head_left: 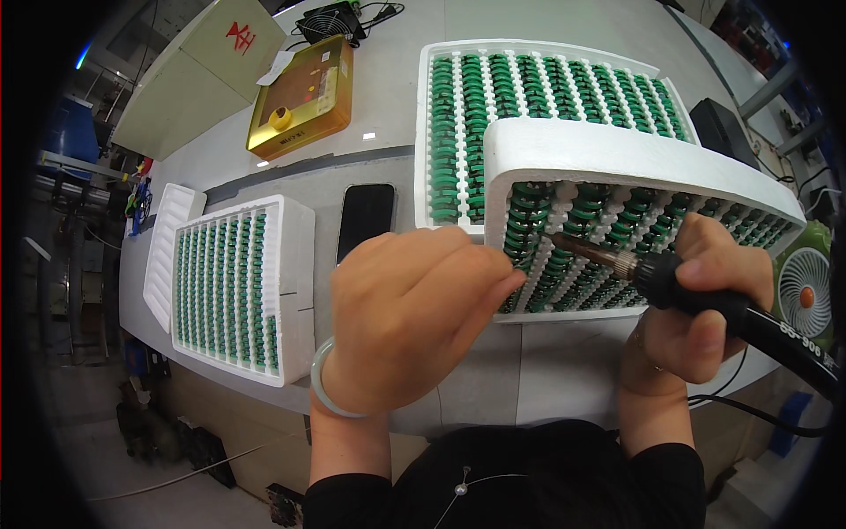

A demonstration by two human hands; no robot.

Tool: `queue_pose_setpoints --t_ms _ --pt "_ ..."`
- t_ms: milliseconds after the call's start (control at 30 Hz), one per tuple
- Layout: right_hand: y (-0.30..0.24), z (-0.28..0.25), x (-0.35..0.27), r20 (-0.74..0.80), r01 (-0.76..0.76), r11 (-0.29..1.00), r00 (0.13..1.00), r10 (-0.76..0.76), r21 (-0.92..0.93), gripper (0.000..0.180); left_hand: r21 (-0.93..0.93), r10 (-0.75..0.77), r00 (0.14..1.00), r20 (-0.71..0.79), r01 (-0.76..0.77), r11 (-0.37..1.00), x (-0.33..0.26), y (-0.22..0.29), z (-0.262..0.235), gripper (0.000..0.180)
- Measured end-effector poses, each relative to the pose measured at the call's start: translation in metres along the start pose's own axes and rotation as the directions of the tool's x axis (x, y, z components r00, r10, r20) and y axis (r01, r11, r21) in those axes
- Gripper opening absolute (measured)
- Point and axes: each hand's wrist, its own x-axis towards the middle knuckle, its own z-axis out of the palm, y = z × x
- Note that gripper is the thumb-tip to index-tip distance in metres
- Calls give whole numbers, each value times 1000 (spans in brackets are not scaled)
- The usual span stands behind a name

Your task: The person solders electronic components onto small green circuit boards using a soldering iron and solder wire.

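Observation:
In my right hand (709,295) is a soldering iron (656,278) with a black handle, held like a pen. Its dark tip points left, at the rows of small green parts (586,212) in a tilted white foam tray (634,150). I cannot tell whether the tip touches a part. My left hand (410,309) is closed, with thumb and forefinger pinched by the tray's left end. Whatever those fingers hold is too small or hidden to make out. The tilted tray overlaps another white foam tray (425,115) that lies flat behind it, also full of green parts.
A third foam tray (300,291) with green rows sits at the left, beside an empty-looking white foam piece (172,212). A black phone (367,216) lies mid-table. Behind are a yellow box (308,97) and a black fan (330,25). A green fan (802,286) stands right.

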Motion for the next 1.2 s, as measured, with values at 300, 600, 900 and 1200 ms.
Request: queue_pose_setpoints --t_ms 300,600,900,1200 --pt "-2 -4 0 63 107 988 991 -115 114 33 28 -16 1000 -17 17 999 -2 -2 -3 16" --pt "-4 -3 -3 144 89 995 985 -93 37 37 38 -11 1000 -3 11 999 -1 -4 -2 16" --pt "-5 -3 -2 196 117 993 974 -112 -12 38 57 -7 1000 8 7 998 -1 -6 -2 15" --pt "-2 1 -5 197 122 992 974 -113 -34 40 48 -22 1000 15 22 999 -1 -5 -3 15"
